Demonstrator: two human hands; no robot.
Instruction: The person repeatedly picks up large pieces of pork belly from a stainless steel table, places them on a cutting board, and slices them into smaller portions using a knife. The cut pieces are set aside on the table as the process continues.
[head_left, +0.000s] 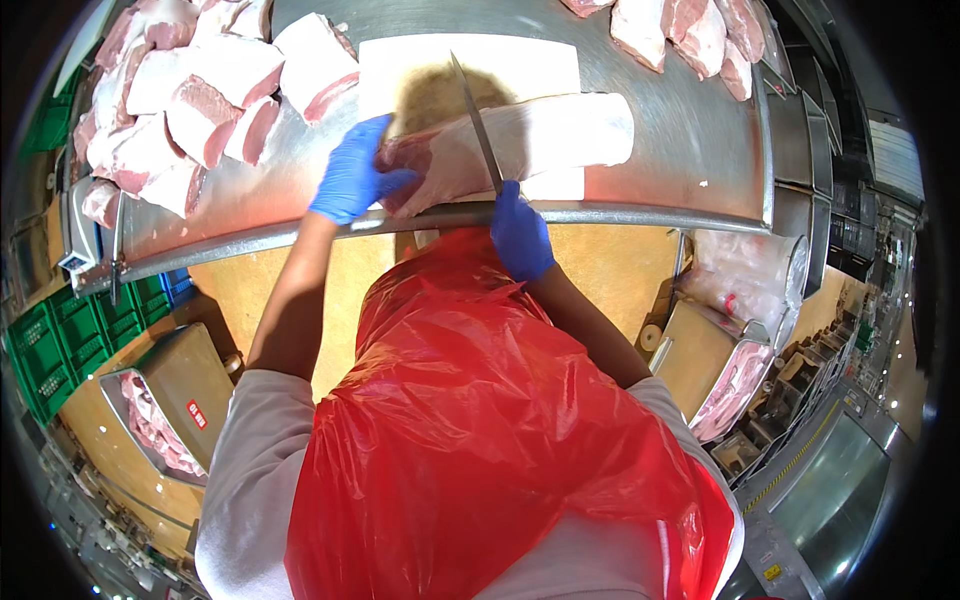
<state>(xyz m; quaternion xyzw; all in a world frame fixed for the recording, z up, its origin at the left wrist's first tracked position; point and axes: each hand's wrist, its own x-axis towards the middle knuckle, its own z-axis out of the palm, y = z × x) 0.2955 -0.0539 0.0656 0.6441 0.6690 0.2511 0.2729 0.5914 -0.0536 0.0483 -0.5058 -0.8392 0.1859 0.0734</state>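
A long piece of pale, fat-covered meat (pixel 570 135) lies across a white cutting board (pixel 540 60) on the steel table. My left hand (pixel 352 172), in a blue glove, rests at the meat's left end, thumb and fingers spread around its reddish cut face. In my blue-gloved right hand (pixel 522 235) is the handle of a long knife (pixel 478 125), the fingers wrapped round it near the table's front edge. The blade lies over the middle of the meat, its tip pointing away from me toward a brownish stained patch on the board. Whether the edge has entered the meat I cannot tell.
Many cut meat chunks (pixel 205 105) are heaped on the steel table (pixel 660 170) at left, with more meat pieces (pixel 690 35) at the far right. Below stand a meat-filled steel bin (pixel 165 400) and green crates (pixel 70 340) at left, and another bin (pixel 715 365) at right.
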